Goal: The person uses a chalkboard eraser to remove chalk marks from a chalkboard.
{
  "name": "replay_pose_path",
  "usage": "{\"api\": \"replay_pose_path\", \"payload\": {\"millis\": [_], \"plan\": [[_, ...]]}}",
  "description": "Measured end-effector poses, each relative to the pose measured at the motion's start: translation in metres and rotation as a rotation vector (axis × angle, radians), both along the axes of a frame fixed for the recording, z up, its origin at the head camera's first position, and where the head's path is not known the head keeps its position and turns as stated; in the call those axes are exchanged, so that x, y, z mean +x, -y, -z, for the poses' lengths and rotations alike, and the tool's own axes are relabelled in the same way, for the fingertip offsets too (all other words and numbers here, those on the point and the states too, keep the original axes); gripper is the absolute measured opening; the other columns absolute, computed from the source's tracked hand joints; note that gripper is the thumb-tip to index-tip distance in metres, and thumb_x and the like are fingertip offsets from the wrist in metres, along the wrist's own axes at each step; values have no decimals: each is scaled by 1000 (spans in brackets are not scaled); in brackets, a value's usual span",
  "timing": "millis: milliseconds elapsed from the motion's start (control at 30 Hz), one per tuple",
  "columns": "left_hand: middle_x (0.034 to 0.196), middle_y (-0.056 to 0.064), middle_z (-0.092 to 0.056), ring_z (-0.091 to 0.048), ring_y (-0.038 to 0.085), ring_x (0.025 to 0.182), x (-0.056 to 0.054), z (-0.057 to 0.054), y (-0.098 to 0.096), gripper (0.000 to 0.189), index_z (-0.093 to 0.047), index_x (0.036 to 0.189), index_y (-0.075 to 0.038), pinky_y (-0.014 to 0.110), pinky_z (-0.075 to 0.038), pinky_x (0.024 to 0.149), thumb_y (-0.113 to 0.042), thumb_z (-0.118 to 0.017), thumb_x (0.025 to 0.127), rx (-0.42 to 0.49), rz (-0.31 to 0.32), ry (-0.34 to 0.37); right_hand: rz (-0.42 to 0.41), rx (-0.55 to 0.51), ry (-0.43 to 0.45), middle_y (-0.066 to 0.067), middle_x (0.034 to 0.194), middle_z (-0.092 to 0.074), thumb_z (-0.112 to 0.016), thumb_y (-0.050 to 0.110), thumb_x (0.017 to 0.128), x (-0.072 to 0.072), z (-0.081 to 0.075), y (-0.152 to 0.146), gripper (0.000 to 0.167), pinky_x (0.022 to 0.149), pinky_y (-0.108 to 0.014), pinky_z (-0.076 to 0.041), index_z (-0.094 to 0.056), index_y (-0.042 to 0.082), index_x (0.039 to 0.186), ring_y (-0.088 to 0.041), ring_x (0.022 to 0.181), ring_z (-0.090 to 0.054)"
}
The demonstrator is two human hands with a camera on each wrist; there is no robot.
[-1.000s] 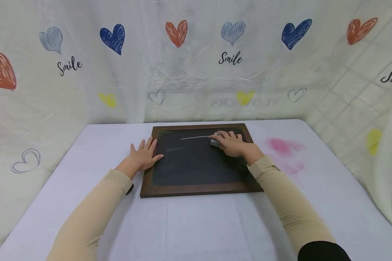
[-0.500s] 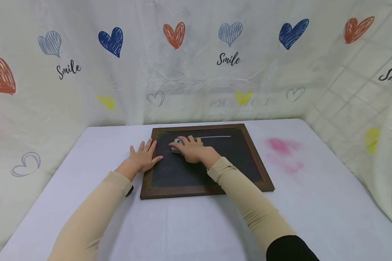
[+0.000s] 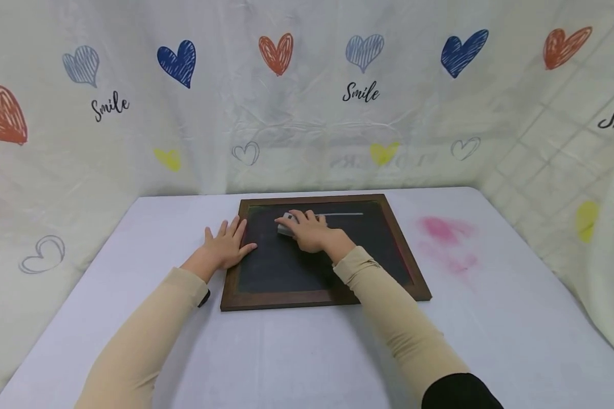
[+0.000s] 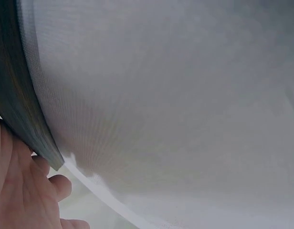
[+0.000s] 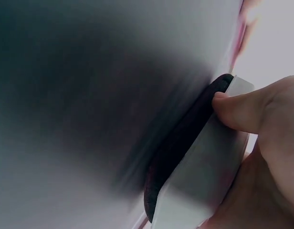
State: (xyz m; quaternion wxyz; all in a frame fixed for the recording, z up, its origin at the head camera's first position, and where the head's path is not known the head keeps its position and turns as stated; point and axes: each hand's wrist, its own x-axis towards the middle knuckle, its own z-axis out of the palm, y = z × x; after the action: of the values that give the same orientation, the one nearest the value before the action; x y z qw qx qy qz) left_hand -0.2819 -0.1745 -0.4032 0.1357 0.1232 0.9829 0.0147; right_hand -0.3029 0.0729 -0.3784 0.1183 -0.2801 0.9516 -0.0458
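Observation:
A blackboard point(image 3: 286, 267) in a brown wooden frame lies on the table. My right hand point(image 3: 311, 234) grips a blackboard eraser point(image 5: 204, 160) with a pale body, its dark felt pad point(image 5: 178, 150) down against the board's upper left part. In the right wrist view the thumb presses along the eraser's side. A thin white line point(image 3: 343, 214) runs along the board's upper part, its left stretch hidden by the right hand. With fingers spread, my left hand point(image 3: 224, 249) rests on the left side of the wooden frame point(image 4: 23, 105), thumb reaching over onto the black surface.
A white cloth covers the table point(image 3: 297, 352), with pink stains point(image 3: 446, 228) right of the board. Behind the table hangs a white curtain point(image 3: 307, 125) printed with hearts and the word "Smile".
My right hand has swept the eraser from the board's upper right to its upper left, then slightly back right. The line's right stretch now shows. The left hand stays in place.

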Motion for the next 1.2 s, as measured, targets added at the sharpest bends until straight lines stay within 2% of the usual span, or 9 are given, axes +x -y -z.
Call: {"api": "replay_pose_path", "payload": {"millis": [233,367,567,700,833,1000,1200], "plan": [[169,23,1,-3,45,154,0,0,-1,81,-3,164,0,73,-1,115,-53,-33,109,4,1,9,145,-20,18,-15,168,-11,-44,16,111,-14,2,-83,60,99,-58,-30,-20,28,164,-43,140,-28],[170,23,1,-3,45,154,-1,0,1,81,-3,164,-1,73,-1,115,-54,-33,109,0,-1,11,163,-37,26,-18,168,-11,-44,15,111,-15,0,-111,59,96,-59,-31,-21,25,164,-47,140,-27],[170,22,2,-3,44,154,-2,3,3,82,-2,164,-2,72,-1,115,-55,-31,109,-6,4,19,136,-67,19,-22,165,-17,-48,13,109,-13,-6,-128,58,94,-58,-33,-26,21,162,-49,138,-30],[170,22,2,-3,44,154,-2,3,2,82,-3,164,-2,72,-1,115,-54,-32,109,4,-1,13,86,-94,-2,-25,162,-22,-49,11,108,-13,-11,-135,56,91,-56,-34,-30,18,161,-50,133,-34],[170,21,2,-3,44,155,-1,1,0,82,-2,164,-2,72,-1,115,-55,-32,109,12,6,21,50,-107,-24,-25,161,-26,-52,9,107,-16,-18,-145,56,97,-64,-31,-35,18,159,-51,133,-34],[170,22,1,-3,44,154,1,-3,-1,81,-4,164,-2,72,-1,115,-55,-33,109,12,-6,31,57,-137,-79,-26,160,-27,-54,3,105,-24,-27,-162,54,96,-69,-29,-40,16,156,-54,135,-30],[170,21,1,-4,44,155,1,-5,0,81,-4,165,-3,72,-2,115,-55,-32,109,-4,-9,30,99,-135,-81,-26,160,-26,-51,4,105,-38,-18,-177,51,97,-69,-26,-41,17,154,-55,135,-28]]}}
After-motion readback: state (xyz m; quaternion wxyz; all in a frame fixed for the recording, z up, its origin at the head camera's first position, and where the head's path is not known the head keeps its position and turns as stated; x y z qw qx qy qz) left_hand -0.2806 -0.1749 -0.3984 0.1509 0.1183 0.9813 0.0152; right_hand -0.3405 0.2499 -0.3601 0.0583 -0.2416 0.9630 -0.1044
